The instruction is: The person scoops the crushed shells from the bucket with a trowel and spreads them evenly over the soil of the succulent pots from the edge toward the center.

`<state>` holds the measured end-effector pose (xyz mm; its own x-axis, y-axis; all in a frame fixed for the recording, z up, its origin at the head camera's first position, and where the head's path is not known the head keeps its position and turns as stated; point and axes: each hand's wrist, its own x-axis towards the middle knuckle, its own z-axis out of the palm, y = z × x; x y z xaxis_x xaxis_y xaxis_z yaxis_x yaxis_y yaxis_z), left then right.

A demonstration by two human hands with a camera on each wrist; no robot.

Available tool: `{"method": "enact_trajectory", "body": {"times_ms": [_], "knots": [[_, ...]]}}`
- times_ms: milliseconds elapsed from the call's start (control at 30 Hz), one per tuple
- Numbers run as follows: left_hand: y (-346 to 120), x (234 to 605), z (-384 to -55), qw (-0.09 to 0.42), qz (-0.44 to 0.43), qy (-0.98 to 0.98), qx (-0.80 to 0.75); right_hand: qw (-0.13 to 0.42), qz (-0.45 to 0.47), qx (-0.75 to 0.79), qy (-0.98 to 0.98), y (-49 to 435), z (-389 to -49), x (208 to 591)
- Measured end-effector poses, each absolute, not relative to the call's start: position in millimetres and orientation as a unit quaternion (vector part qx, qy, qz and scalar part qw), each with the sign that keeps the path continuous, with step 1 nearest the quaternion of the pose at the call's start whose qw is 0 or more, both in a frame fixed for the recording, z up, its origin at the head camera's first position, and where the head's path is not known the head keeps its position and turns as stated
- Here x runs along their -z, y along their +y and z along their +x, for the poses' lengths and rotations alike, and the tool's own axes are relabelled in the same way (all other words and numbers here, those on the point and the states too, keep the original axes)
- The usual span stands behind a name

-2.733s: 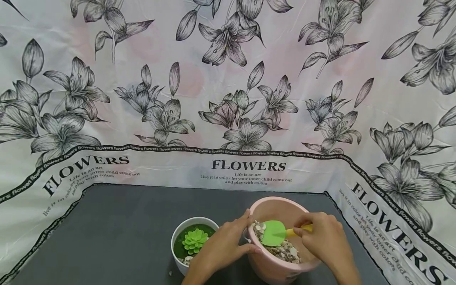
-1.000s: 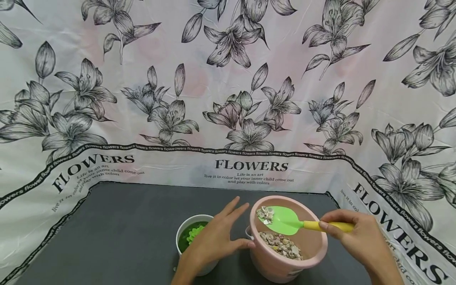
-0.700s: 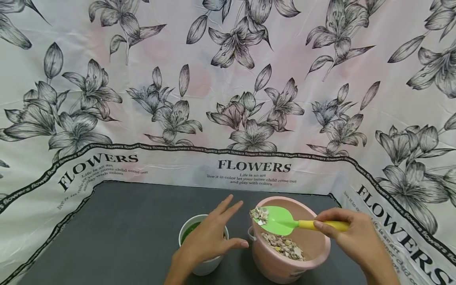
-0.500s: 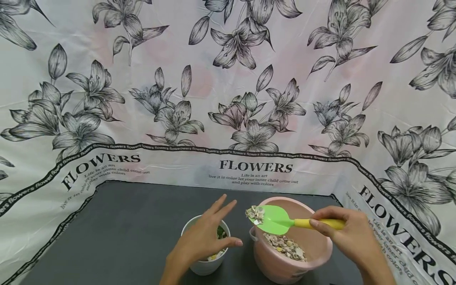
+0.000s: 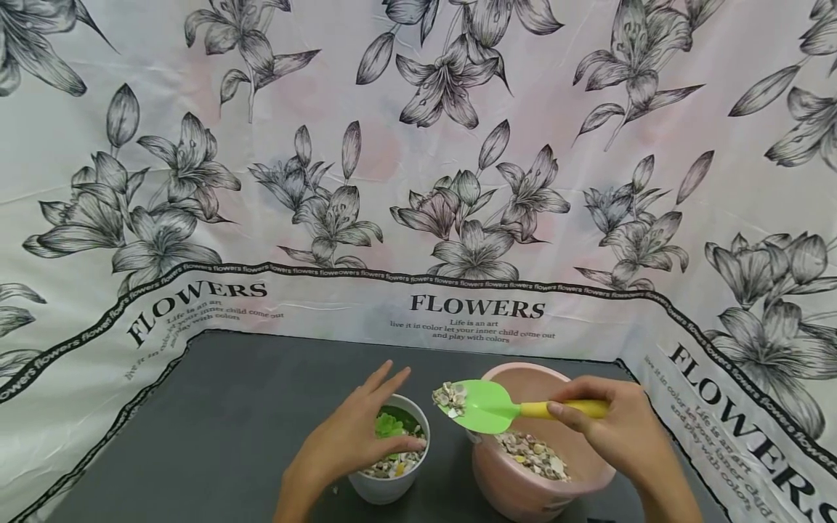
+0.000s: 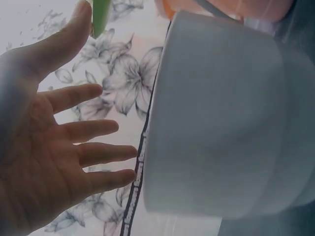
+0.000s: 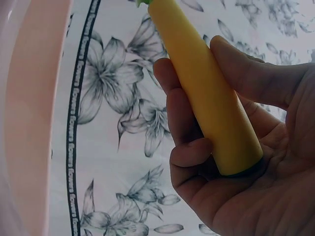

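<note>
My right hand (image 5: 621, 421) grips the yellow handle (image 7: 206, 93) of a toy shovel, whose green blade (image 5: 487, 408) is held level. Small stones (image 5: 450, 399) lie heaped on the blade's tip, in the gap between the two containers. Below the blade is a pink bucket (image 5: 500, 479) with more stones (image 5: 536, 456) inside. My left hand (image 5: 346, 439) hovers with fingers spread over the left side of a white pot (image 5: 386, 492), partly hiding it. In the pot are a green artificial succulent (image 5: 389, 426) and stones (image 5: 400, 463). The left wrist view shows the left palm bare beside the pot wall (image 6: 221, 118).
The dark grey tabletop (image 5: 248, 407) extends to the left and behind the containers. A white cloth (image 5: 340, 305) printed with flowers stands around its back and sides. A small bit (image 5: 336, 490) lies on the table near the pot. The bucket's handle (image 6: 216, 10) shows in the left wrist view.
The right hand has lifted the shovel with stones out of the bucket and moved it left past the rim. The left hand has let go of the bucket and moved left over the pot.
</note>
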<state>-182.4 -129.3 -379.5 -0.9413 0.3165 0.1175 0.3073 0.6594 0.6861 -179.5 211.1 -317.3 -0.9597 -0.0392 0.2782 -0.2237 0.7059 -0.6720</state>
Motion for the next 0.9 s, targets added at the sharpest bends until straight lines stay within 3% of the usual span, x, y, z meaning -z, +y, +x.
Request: {"method": "enact_trajectory", "body": {"times_ms": [233,633,900], "knots": [[-151,385,-180,0.015,0.159,0.91,-0.383,0.135,0.109,-0.381,-0.908,198,-184,320],[-177,398,-181,0.05,0.18,0.911,-0.367,0.077,0.098,-0.405,-0.906,171,-188,324],[-192,409,-182,0.071,0.197,0.893,-0.398,0.08,0.13,-0.426,-0.892,151,-190,331]]}}
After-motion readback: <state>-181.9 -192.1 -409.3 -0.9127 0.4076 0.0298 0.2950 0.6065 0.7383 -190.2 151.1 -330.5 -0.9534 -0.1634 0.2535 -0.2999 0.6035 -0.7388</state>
